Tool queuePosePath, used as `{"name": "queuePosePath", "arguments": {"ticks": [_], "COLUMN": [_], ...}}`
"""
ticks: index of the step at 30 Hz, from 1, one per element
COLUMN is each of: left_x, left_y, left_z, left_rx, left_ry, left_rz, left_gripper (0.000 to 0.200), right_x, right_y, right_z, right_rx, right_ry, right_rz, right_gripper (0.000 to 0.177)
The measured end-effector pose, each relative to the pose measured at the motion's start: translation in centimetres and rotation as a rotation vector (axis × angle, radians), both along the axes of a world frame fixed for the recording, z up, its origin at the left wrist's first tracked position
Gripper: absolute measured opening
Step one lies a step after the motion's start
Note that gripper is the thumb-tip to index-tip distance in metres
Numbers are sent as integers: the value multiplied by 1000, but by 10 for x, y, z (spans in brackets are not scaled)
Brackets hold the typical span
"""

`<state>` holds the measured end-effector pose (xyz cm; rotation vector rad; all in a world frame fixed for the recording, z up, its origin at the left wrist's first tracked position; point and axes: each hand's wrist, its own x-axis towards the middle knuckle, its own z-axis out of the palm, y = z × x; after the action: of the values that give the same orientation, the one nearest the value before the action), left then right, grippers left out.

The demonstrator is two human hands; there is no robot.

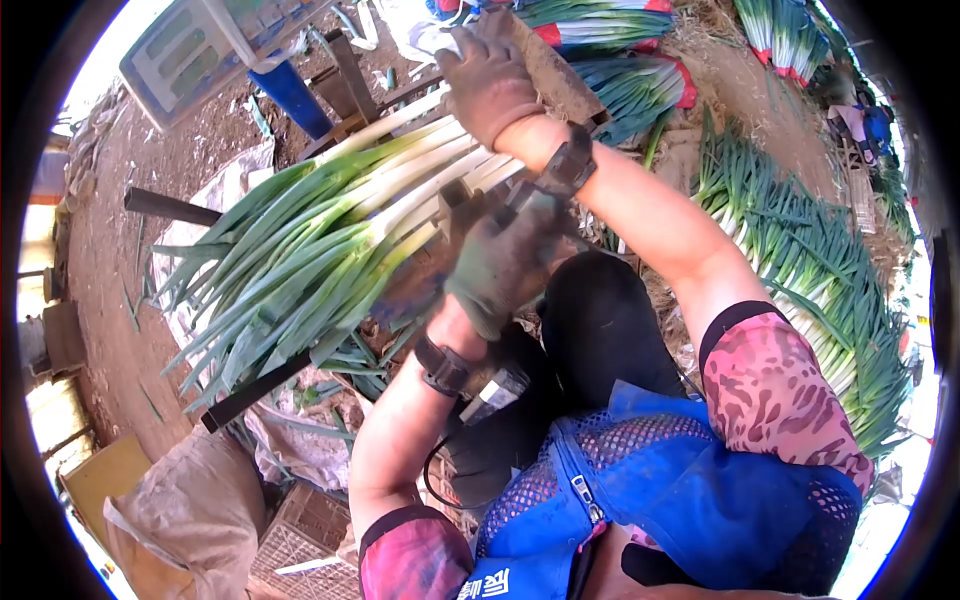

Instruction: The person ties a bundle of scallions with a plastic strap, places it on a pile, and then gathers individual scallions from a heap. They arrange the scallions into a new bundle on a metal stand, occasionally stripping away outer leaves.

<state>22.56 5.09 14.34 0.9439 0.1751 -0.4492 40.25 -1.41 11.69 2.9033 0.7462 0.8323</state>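
Observation:
A thick bundle of green onions [300,250] lies across the middle of the view, with its white stalks towards the upper right and its green leaves fanning to the lower left. My left hand [500,262], in a dark glove, grips the bundle at the white stalks. My right hand [488,82], in a brown glove, curls over the root ends of the same bundle beside a wooden board [560,75]. Both wrists wear black bands. My knees and blue mesh vest fill the lower right.
A long heap of loose green onions [810,260] lies on the right. Tied bundles with red bands [620,30] lie at the top. A weighing scale [195,45] stands at the upper left. Black bars [170,207], sacks [190,510] and a crate [300,545] lie on the dirt.

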Motion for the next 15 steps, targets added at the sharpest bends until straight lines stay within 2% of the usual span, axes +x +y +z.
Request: {"name": "queuePosePath", "arguments": {"ticks": [1, 2, 4, 6, 8, 9, 12, 13, 14, 15], "left_x": [0, -1, 3, -9, -14, -15, -27, -27, -21, -17], "left_y": [7, 26, 42, 59, 73, 80, 104, 108, 122, 131], "left_z": [-6, -23, -18, 7, 10, -1, 20, 24, 6, 3], "left_rx": [185, 666, -322, -362, -352, -480, -112, 91, 257, 329], "left_ry": [-183, -657, 188, 147, 42, -10, -172, -184, -354, -412], "left_rz": [0, -113, -60, -80, -120, -150, 52, 208, 314, 438], "left_gripper": [29, 28, 33, 36, 36, 32, 31, 33, 35, 32], "right_x": [4, 6, 6, -15, -30, -40, -82, -91, -102, -120], "right_y": [-7, -13, -21, -36, -40, -36, -35, -34, -33, -31], "right_z": [-1, -4, 8, 28, 41, 41, 69, 71, 75, 84], "right_rx": [-14, -24, 74, 146, 188, 288, 355, 361, 388, 414], "right_ry": [16, 38, 184, 136, 311, 283, 447, 440, 425, 408], "right_rz": [15, 39, 127, 297, 355, 427, 509, 592, 636, 679], "right_gripper": [36, 39, 22, 33, 33, 29, 26, 21, 20, 19]}}
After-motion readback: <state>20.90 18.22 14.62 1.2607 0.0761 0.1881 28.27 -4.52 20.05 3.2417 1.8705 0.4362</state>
